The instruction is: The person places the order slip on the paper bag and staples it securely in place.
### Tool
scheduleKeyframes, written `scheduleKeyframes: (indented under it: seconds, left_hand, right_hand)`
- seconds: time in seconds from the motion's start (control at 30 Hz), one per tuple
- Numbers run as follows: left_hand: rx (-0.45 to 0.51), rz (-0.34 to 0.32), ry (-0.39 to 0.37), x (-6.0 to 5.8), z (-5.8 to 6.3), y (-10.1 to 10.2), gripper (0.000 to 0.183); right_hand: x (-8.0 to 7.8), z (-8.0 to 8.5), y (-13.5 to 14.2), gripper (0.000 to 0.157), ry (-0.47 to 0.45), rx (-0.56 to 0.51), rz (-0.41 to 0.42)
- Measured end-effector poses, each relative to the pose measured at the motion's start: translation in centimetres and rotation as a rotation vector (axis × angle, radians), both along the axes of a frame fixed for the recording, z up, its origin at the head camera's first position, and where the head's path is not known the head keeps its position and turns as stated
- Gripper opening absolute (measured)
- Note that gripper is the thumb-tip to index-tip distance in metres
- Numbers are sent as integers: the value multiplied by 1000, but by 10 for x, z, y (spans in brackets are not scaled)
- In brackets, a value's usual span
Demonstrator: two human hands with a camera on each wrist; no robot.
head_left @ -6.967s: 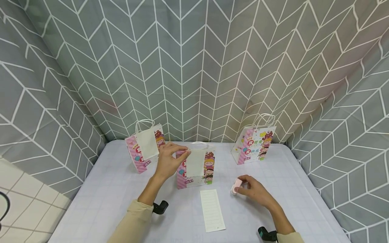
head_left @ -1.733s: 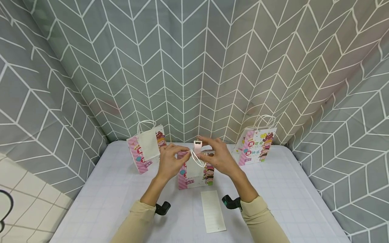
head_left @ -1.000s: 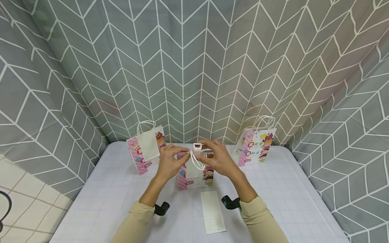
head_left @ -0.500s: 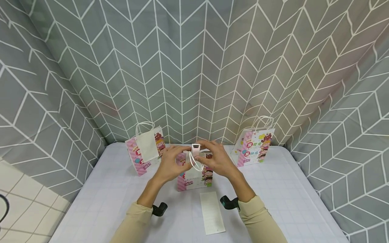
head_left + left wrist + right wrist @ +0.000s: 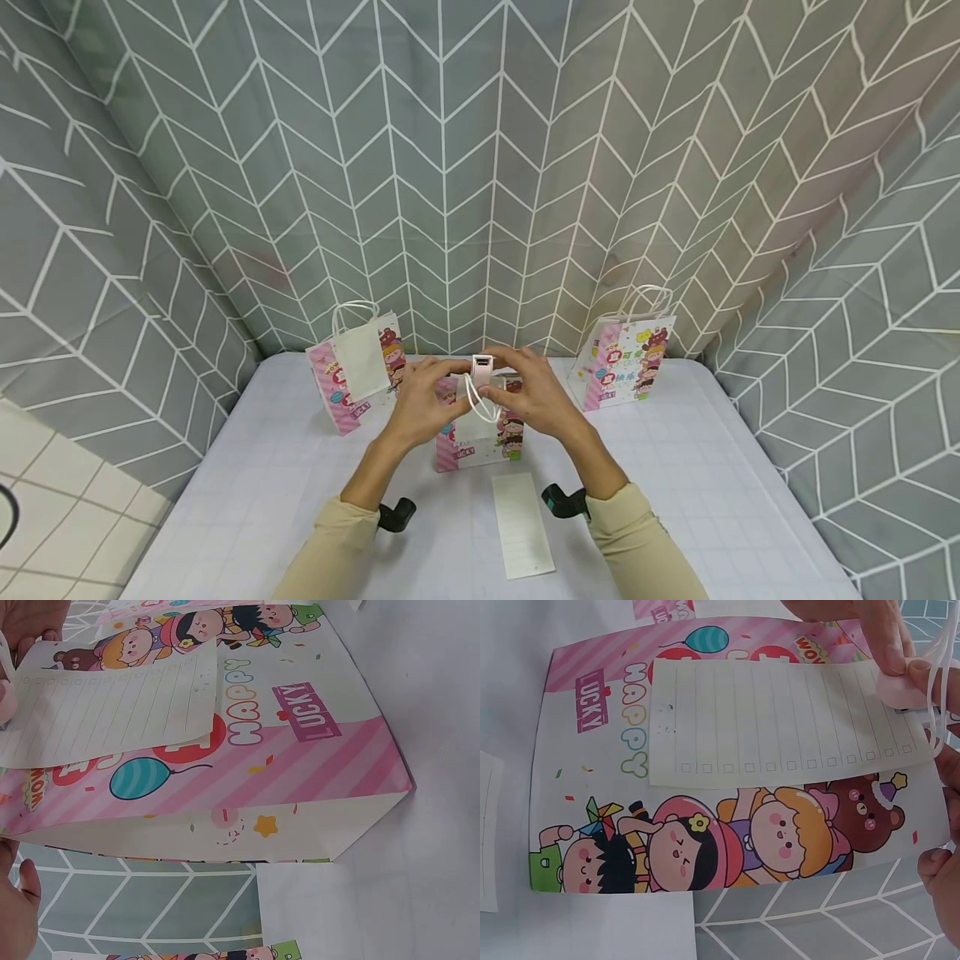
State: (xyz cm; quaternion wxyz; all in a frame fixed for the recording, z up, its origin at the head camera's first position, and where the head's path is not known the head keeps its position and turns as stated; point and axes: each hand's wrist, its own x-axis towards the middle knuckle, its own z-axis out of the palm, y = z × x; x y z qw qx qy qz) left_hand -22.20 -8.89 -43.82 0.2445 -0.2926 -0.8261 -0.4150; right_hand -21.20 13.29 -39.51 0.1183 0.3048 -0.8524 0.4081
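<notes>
In the head view a small pink stapler (image 5: 483, 368) sits at the top edge of the middle paper gift bag (image 5: 450, 457), which has pink stripes and cartoon figures. My left hand (image 5: 418, 407) and right hand (image 5: 542, 395) both grip the stapler, thumbs in front and fingers behind. A lined checklist sheet (image 5: 780, 724) lies flat against the bag's front; its upper end meets the stapler (image 5: 900, 691) in the right wrist view. The bag's white cord handle (image 5: 472, 398) droops forward between my thumbs. Part of the stapler is hidden by fingers.
Another lined sheet (image 5: 522, 525) lies on the white-covered table in front of the bag. To the left stands a bag (image 5: 333, 383) with a sheet on its front; a third bag (image 5: 628, 362) stands at the right. A patterned grey curtain (image 5: 480, 167) rises behind.
My right hand picked the stapler up from the table and brought it to the bag's top. My left hand shifted from the sheet and bag edge onto the stapler. The handle fell forward.
</notes>
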Motion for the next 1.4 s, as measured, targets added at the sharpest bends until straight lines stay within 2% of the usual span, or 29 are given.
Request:
scheduleKeyframes:
  seconds: [0.17, 0.33, 0.87, 1.4]
  left_hand:
    - [-6, 2, 8, 1, 2, 0, 45]
    - [-20, 11, 35, 2, 3, 0, 45]
    - [-53, 35, 61, -1, 2, 0, 45]
    - [-74, 53, 97, -1, 0, 0, 42]
  right_hand:
    - [1, 1, -1, 53, -47, -29, 11]
    - [3, 3, -2, 49, -68, -3, -8]
    - [4, 2, -1, 49, 58, 135, -81]
    - [3, -2, 0, 48, 128, 144, -45]
